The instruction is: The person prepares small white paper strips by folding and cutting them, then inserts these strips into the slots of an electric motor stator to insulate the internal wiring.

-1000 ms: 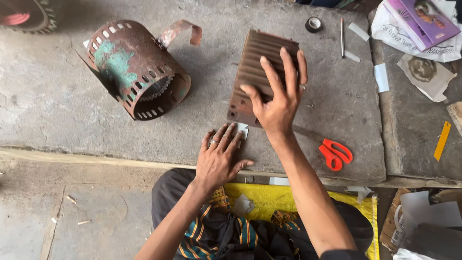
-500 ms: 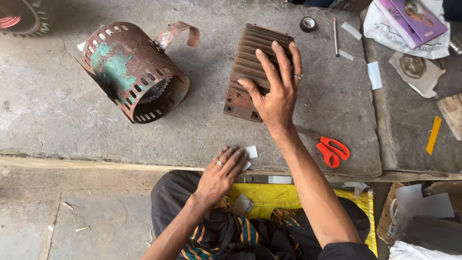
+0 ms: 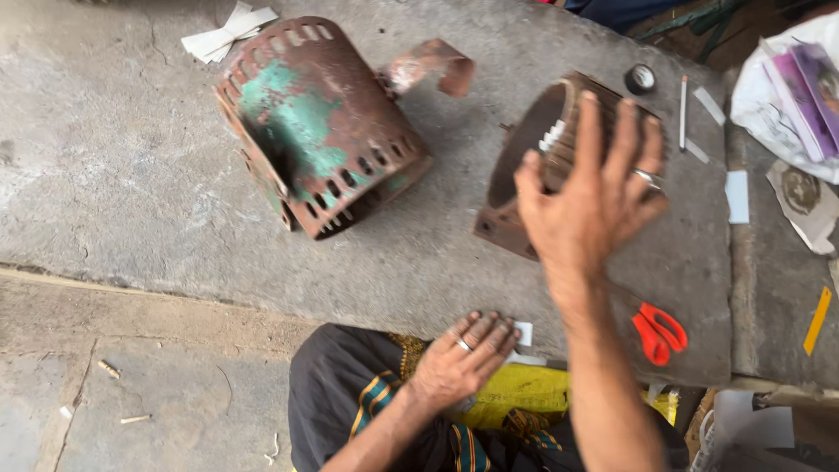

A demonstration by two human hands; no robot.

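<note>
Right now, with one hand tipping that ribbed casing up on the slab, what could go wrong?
The right hand alone steadies the ribbed casing, tilted on its edge; it might roll or drop flat. The red scissors lie just beside the forearm and could be knocked off the slab. The left hand rests near the slab's edge, too far to help.

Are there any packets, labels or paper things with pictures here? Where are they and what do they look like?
Purple packets: top right corner, flat, purple and pink, lying in a white bag.
Printed wrapper: right edge, below the bag, crumpled, whitish with a round dark picture.
White slips: top left, plain folded strips.
No screens or signs.
</note>
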